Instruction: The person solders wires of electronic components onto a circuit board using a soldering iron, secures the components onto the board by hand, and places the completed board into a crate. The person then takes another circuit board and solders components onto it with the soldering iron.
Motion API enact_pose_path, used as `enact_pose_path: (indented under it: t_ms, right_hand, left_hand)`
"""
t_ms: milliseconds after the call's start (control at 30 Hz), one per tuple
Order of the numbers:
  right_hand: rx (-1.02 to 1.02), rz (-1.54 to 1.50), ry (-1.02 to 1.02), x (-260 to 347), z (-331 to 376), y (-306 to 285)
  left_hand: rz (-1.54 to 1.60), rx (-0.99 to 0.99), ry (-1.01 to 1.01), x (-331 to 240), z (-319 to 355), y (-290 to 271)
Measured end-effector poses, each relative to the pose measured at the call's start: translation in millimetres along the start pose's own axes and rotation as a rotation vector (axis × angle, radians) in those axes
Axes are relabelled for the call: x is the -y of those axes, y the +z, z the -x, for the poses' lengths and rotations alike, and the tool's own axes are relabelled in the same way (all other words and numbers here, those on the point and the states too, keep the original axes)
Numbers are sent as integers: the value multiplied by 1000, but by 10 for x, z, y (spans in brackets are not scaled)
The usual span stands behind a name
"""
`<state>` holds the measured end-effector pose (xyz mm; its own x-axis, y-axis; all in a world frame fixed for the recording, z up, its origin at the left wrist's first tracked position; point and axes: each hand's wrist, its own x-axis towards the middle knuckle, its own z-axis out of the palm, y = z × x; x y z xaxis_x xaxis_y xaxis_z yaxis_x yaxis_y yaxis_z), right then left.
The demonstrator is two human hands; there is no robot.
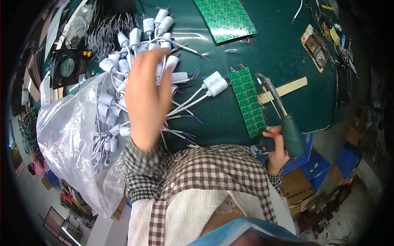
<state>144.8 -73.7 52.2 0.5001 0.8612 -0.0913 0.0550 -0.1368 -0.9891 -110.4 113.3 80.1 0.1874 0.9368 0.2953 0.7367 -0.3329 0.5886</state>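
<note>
My left hand (148, 96) hovers over a pile of white lamp sockets with cables (107, 64), its thumb spread from the fingers; nothing shows in its grasp, though it hides part of the pile. In my right hand (279, 151) is a green soldering gun (293, 135) with a red trigger, its tip pointing away from me. Left of that tip lies a narrow green circuit board panel (248, 102) with thin wires at its far end. Two white lamp sockets (215, 84) lie side by side, their coloured wire ends reaching the panel's left edge.
Under the gun's tip lies a wooden strip (287, 89). A larger green board panel (225, 20) is at the far side of the green table (205, 127). A clear plastic bag (65, 119) with sockets hangs at the left, near a black fan (65, 67). A stained block (315, 48) sits far right.
</note>
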Motion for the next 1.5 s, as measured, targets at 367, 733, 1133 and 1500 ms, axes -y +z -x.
enact_pose_path:
  t_ms: [367, 733, 1133, 1500]
  right_hand:
    - [-15, -45, -13, -25, 139, -54]
    - [3, -44, -27, 9, 80, -23]
    - [-15, -137, -103, -77, 149, -47]
    - [25, -143, -107, -137, 223, -119]
  left_hand:
    - [-411, -183, -204, 921, -445, 143]
    - [759, -412, -137, 449, -489, -226]
    - [587, 285, -4, -761, -17, -230]
    - [351, 433, -257, -492, 616, 414]
